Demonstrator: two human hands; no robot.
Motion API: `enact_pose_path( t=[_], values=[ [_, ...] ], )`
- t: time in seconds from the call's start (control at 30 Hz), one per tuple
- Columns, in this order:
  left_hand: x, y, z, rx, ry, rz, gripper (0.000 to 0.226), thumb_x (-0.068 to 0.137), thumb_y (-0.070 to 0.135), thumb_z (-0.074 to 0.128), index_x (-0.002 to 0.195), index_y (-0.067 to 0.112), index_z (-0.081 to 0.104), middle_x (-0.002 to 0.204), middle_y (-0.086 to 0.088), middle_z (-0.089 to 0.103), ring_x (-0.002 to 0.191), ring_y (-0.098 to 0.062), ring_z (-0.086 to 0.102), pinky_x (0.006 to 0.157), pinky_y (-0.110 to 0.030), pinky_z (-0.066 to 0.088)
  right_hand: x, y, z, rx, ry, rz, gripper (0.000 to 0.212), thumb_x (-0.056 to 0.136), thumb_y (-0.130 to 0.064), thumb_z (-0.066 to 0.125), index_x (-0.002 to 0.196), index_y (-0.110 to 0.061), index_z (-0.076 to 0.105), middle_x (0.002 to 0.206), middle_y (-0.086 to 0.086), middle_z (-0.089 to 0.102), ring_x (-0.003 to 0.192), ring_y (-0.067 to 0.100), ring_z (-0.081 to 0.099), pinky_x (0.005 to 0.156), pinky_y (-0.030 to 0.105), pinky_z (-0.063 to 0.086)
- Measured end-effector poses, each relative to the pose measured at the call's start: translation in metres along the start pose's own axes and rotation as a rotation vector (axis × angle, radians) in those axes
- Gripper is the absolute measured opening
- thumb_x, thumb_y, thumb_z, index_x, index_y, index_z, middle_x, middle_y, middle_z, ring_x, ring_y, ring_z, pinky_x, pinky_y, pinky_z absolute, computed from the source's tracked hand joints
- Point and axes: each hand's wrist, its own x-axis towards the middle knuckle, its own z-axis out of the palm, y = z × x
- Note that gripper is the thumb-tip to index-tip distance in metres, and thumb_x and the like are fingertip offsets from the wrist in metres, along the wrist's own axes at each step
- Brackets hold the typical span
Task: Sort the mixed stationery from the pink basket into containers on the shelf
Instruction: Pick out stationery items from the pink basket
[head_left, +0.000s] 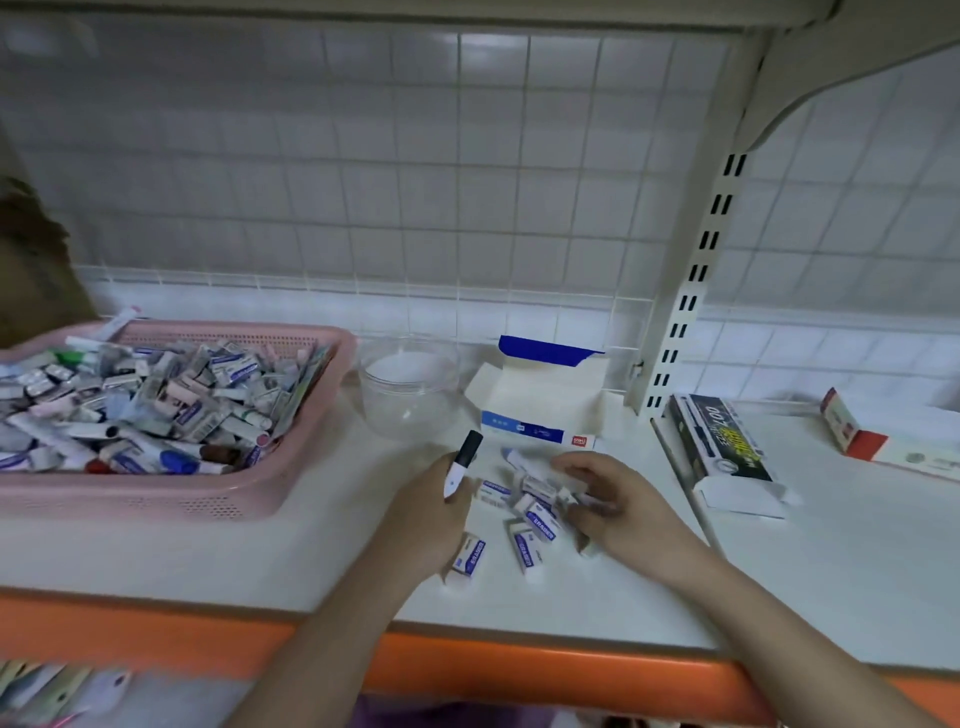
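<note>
One pink basket (171, 499) sits on the white shelf (208, 561), heaped with mixed stationery too jumbled to count. Just right of the basket stands one clear round tub (410, 389), and right of that one open white-and-blue box (540, 410) with its flap raised. Farther right of the basket, beyond the slotted upright (691, 280), lie two more cartons: one dark box (727, 447) and one red-and-white box (872, 441).

In front of the open box, right of the basket's near corner, lies a loose cluster of about seven small wrapped erasers (524, 519); blur makes the count uncertain.

The left hand (431, 525) grasps one marker (464, 462) with a black cap, tilted up toward the tub. The right hand (618, 509) has its fingers curled down over the right side of the eraser cluster, touching it; whether it actually grips any cannot be told.
</note>
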Motion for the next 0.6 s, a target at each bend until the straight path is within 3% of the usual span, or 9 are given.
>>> enact_pose_path(
  t=[0.1, 0.17, 0.23, 0.3, 0.4, 0.47, 0.53, 0.6],
  values=[
    [0.003, -0.004, -0.008, 0.152, 0.038, 0.022, 0.021, 0.1, 0.023, 0.038, 0.108, 0.016, 0.057, 0.083, -0.003, 0.06, 0.069, -0.014, 0.053, 0.062, -0.023, 0.038, -0.003, 0.004, -0.005, 0.009, -0.017, 0.046, 0.028, 0.087, -0.008, 0.064, 0.094, -0.036, 0.059, 0.107, -0.012, 0.062, 0.107, 0.004, 0.058, 0.087, 0.022, 0.05],
    [0.006, -0.008, -0.013, 0.21, -0.007, 0.01, 0.022, 0.099, 0.022, 0.039, 0.106, 0.015, 0.058, 0.089, -0.003, 0.064, 0.076, -0.018, 0.057, 0.067, -0.025, 0.041, -0.006, 0.0, -0.007, -0.019, -0.066, 0.042, 0.027, 0.091, -0.009, 0.058, 0.094, -0.036, 0.059, 0.099, -0.01, 0.064, 0.092, -0.005, 0.06, 0.076, 0.018, 0.052],
    [0.01, -0.012, -0.015, 0.176, -0.068, 0.024, 0.017, 0.098, 0.018, 0.041, 0.1, 0.021, 0.058, 0.092, 0.002, 0.066, 0.08, -0.015, 0.058, 0.067, -0.019, 0.042, -0.008, -0.008, -0.006, -0.089, -0.05, 0.01, 0.036, 0.095, -0.003, 0.047, 0.093, -0.037, 0.057, 0.092, -0.015, 0.065, 0.08, -0.01, 0.06, 0.072, 0.008, 0.046],
    [0.011, -0.012, -0.017, 0.109, -0.074, 0.034, 0.018, 0.098, 0.016, 0.043, 0.101, 0.025, 0.058, 0.086, 0.011, 0.064, 0.078, -0.011, 0.059, 0.058, -0.009, 0.039, -0.003, -0.014, -0.004, -0.101, 0.016, -0.007, 0.04, 0.094, 0.002, 0.042, 0.09, -0.034, 0.059, 0.093, -0.011, 0.067, 0.084, -0.006, 0.063, 0.076, 0.01, 0.047],
    [0.013, -0.011, -0.019, 0.143, -0.001, 0.073, 0.022, 0.097, 0.014, 0.044, 0.103, 0.025, 0.062, 0.089, 0.005, 0.066, 0.086, -0.018, 0.063, 0.068, -0.021, 0.047, 0.02, -0.019, -0.002, -0.219, 0.097, 0.0, 0.027, 0.092, -0.008, 0.048, 0.087, -0.03, 0.063, 0.09, -0.012, 0.067, 0.082, 0.004, 0.065, 0.073, 0.018, 0.05],
    [0.012, -0.012, -0.021, 0.216, 0.047, 0.091, 0.019, 0.096, 0.018, 0.046, 0.104, 0.022, 0.063, 0.093, -0.001, 0.066, 0.088, -0.022, 0.063, 0.076, -0.034, 0.049, 0.041, -0.022, 0.0, -0.412, 0.002, 0.086, 0.012, 0.09, -0.026, 0.054, 0.093, -0.023, 0.065, 0.084, -0.012, 0.064, 0.077, 0.008, 0.061, 0.07, 0.023, 0.05],
    [0.009, -0.016, -0.025, 0.263, 0.066, 0.103, 0.014, 0.094, 0.026, 0.053, 0.1, 0.018, 0.063, 0.09, -0.003, 0.064, 0.086, -0.022, 0.062, 0.077, -0.034, 0.048, 0.058, -0.024, 0.004, -0.53, -0.152, 0.182, 0.019, 0.086, -0.033, 0.058, 0.09, -0.015, 0.064, 0.078, -0.006, 0.061, 0.074, 0.014, 0.055, 0.07, 0.029, 0.046],
    [0.005, -0.021, -0.03, 0.289, 0.015, 0.069, 0.027, 0.086, 0.039, 0.063, 0.092, 0.012, 0.061, 0.082, -0.006, 0.063, 0.079, -0.024, 0.061, 0.072, -0.034, 0.046, 0.067, -0.026, 0.006, -0.547, -0.254, 0.238, 0.025, 0.085, -0.032, 0.063, 0.088, -0.008, 0.062, 0.079, 0.001, 0.06, 0.073, 0.016, 0.053, 0.068, 0.028, 0.044]
  ],
)
